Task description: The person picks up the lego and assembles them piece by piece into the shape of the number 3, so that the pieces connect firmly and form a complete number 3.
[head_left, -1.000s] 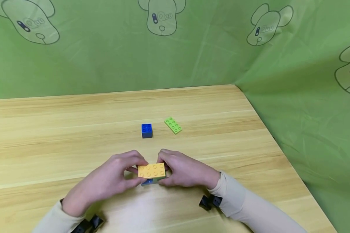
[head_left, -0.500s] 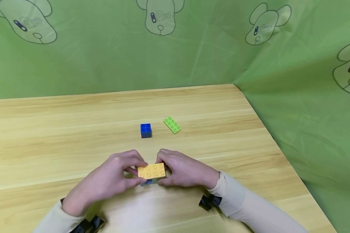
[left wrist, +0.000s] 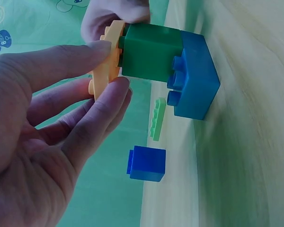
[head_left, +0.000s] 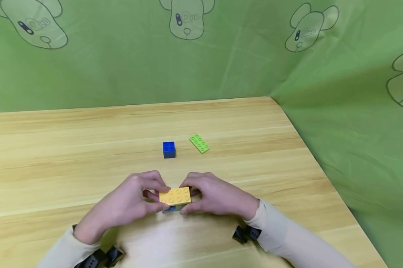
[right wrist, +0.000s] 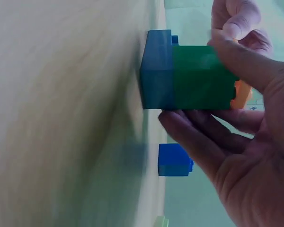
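Note:
My left hand [head_left: 129, 199] pinches the ends of a yellow-orange eight-stud plate [head_left: 175, 196] between thumb and fingers. Underneath is a green brick [left wrist: 152, 52], joined to the top of a longer blue brick [left wrist: 196, 75] low over the table. In the left wrist view the plate sits slightly slanted on the green brick, with green studs showing in the gap. My right hand [head_left: 218, 194] holds the green brick [right wrist: 201, 78] from the other side, thumb on one face and fingertips along the opposite one. From the head view, the plate hides most of the stack.
Beyond the hands a dark blue four-stud brick [head_left: 169, 150] stands on the wooden table [head_left: 70, 149]. A flat lime-green plate [head_left: 199, 143] lies to its right. Green printed cloth [head_left: 201, 67] hangs behind the table and along its right side.
My right hand has shifted slightly to the right and its thumb and fingers have spread a little around the stack. My left hand and the yellow-orange plate stay nearly in place.

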### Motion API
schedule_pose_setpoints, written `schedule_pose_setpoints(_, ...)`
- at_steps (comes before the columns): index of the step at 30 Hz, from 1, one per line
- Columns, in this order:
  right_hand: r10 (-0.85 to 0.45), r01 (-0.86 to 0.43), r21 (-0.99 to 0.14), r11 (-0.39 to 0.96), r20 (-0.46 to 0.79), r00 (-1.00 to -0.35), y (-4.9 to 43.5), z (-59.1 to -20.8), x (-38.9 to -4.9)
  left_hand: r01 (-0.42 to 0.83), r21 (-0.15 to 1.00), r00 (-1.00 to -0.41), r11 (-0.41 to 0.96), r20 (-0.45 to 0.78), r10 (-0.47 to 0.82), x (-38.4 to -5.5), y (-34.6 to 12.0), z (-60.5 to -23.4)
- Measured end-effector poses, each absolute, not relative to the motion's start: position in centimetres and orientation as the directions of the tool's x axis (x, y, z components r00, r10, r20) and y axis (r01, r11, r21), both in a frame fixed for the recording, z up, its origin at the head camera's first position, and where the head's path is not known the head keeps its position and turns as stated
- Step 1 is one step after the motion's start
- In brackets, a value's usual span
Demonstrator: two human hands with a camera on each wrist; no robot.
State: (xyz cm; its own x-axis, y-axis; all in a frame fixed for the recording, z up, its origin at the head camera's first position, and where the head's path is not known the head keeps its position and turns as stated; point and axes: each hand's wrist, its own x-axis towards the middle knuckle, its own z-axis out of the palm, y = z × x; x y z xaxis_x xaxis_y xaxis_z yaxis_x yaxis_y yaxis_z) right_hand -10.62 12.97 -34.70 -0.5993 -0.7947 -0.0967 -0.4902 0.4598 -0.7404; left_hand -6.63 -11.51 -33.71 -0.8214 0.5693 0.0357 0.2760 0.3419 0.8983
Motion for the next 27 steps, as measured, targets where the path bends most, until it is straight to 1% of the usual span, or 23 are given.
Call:
schedule_pose_setpoints(5, -0.825, -0.463, -0.799, 0.383, -0.071, -0.56, 13.49, -34.8, -10.53, 0.294, 0.891, -0.82, 0.346, 0.049, 0.57, -6.66, -11.41, -33.69)
schedule_pose_setpoints(10, -0.824, -0.379, -0.864, 0.331, -0.069, -0.562, 13.6, -35.41, -10.47, 0.298, 0.887, -0.818, 0.352, 0.048, 0.573, -6.69, -11.25, -33.69)
schedule_pose_setpoints(15, -0.811, -0.314, -0.885, 0.344, -0.111, -0.574, 13.62, -35.59, -10.32, 0.294, 0.883, -0.819, 0.365, 0.035, 0.573, -6.59, -11.18, -33.73)
schedule_pose_setpoints(27, -0.804, -0.311, -0.867, 0.389, -0.154, -0.574, 13.43, -35.29, -10.52, 0.282, 0.899, -0.811, 0.336, 0.036, 0.583, -6.83, -11.58, -34.12)
